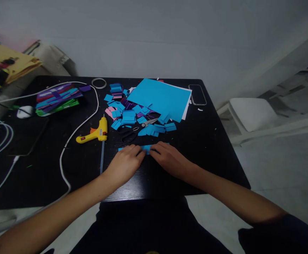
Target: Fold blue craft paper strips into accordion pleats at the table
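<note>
A black wood-grained table carries a loose heap of small blue paper pieces near its middle, with black-handled scissors and a yellow glue gun just beside it. A blue paper strip lies nearer the front edge. A smartphone rests by the far right corner; a bundle of coloured paper and a white cable lie leftward.

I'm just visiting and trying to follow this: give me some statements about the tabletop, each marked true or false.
1. The left hand and right hand both touch blue paper. True.
2. The glue gun is green. False: the glue gun is yellow.
3. The scissors lie nearer the person than the large blue sheet. True.
4. The phone right of that sheet is white-screened. False: the phone has a dark screen.
5. A white cable crosses the table. True.
</note>
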{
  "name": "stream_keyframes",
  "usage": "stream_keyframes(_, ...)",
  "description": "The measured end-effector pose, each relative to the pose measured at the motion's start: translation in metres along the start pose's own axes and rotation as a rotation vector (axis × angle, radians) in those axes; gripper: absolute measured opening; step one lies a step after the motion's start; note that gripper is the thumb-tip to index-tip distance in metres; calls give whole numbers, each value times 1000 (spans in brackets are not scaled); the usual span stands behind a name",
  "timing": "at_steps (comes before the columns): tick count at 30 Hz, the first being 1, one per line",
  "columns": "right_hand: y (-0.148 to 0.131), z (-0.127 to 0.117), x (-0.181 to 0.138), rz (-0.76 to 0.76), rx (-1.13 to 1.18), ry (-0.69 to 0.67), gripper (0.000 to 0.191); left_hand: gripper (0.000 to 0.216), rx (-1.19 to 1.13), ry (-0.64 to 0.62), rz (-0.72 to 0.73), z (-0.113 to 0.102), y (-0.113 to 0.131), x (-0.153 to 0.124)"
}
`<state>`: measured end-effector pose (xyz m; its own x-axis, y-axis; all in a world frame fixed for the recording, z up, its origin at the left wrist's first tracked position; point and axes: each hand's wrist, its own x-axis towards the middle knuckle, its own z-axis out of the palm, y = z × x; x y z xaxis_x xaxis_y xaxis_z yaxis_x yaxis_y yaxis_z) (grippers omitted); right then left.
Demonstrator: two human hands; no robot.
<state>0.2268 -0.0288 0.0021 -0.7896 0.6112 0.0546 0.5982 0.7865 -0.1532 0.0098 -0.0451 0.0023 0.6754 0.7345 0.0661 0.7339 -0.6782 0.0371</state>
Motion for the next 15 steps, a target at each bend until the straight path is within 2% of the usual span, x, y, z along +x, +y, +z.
stream_keyframes(15,-1,5,-2,-53,-66,16,22,21,54,69,53,4,0,-4)
